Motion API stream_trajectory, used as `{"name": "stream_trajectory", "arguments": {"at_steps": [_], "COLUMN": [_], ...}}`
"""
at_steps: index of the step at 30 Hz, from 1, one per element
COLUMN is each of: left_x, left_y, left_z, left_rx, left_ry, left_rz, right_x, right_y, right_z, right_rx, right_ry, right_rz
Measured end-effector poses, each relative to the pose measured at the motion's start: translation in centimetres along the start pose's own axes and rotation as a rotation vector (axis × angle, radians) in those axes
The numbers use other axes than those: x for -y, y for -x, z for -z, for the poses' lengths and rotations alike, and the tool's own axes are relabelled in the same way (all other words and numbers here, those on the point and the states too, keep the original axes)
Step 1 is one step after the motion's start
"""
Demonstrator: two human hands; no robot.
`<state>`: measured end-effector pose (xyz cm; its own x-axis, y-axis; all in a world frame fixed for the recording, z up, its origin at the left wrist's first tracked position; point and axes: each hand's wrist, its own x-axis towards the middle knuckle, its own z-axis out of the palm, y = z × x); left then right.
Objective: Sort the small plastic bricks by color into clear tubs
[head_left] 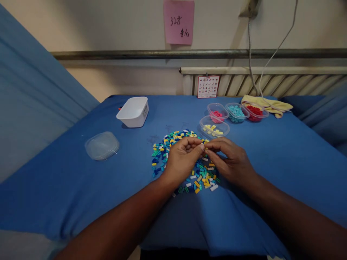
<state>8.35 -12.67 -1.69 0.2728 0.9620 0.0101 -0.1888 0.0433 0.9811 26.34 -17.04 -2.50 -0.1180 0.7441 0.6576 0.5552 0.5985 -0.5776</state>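
A pile of small coloured bricks [168,148], yellow, blue, green, teal and white, lies on the blue cloth [67,180] in the middle. Both hands hover over the pile and meet at their fingertips. My left hand [183,159] is curled, thumb and fingers pinched together. My right hand [230,160] is also pinched, its fingertips against those of the left. A small yellowish brick seems to sit between the fingertips, but it is too small to name surely.
Behind the pile stand clear tubs: yellow bricks [214,129], pink [217,115], teal [236,112], red [254,111]. A white tray [133,112] sits back left, clear lids [102,145] at the left. A yellow cloth [267,103] and a cable lie at the back right.
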Motion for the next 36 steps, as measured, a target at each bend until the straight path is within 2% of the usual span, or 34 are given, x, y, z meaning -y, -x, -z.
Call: {"name": "stream_trajectory", "arguments": {"at_steps": [8,13,18,21,23,27,31,33,36], "left_x": [-0.1,-0.8,-1.5,-1.8,-2.1,-3.0,-3.6,-3.6,-3.3], "left_y": [0.2,0.2,-0.8,-1.8,-2.5,-3.7,-4.8,-5.2,-5.3], "left_z": [-0.5,-0.5,0.8,2.2,3.2,5.3,6.9,7.4,7.4], "left_rx": [0.048,0.112,-0.037,-0.110,-0.155,-0.275,-0.375,-0.404,-0.397], "left_ry": [0.045,0.046,-0.051,-0.119,-0.154,-0.221,-0.242,-0.247,-0.273], "left_rz": [0.042,0.066,-0.042,-0.106,-0.139,-0.229,-0.289,-0.297,-0.283], "right_x": [-0.1,-0.4,-3.4,-5.7,-6.4,-5.6,-4.4,-4.3,-4.7], "right_y": [0.0,-0.3,-2.4,-3.3,-3.2,-2.0,-0.7,-0.3,-0.1], "right_z": [0.0,1.2,3.2,3.8,3.9,3.9,3.2,2.5,1.0], "right_rx": [-0.035,-0.043,-0.118,-0.071,-0.027,0.023,0.208,0.284,0.325], "right_ry": [0.062,0.146,0.381,0.503,0.520,0.457,0.372,0.339,0.356], "right_rz": [-0.009,-0.065,-0.119,-0.127,-0.121,-0.058,-0.016,-0.018,-0.004]}}
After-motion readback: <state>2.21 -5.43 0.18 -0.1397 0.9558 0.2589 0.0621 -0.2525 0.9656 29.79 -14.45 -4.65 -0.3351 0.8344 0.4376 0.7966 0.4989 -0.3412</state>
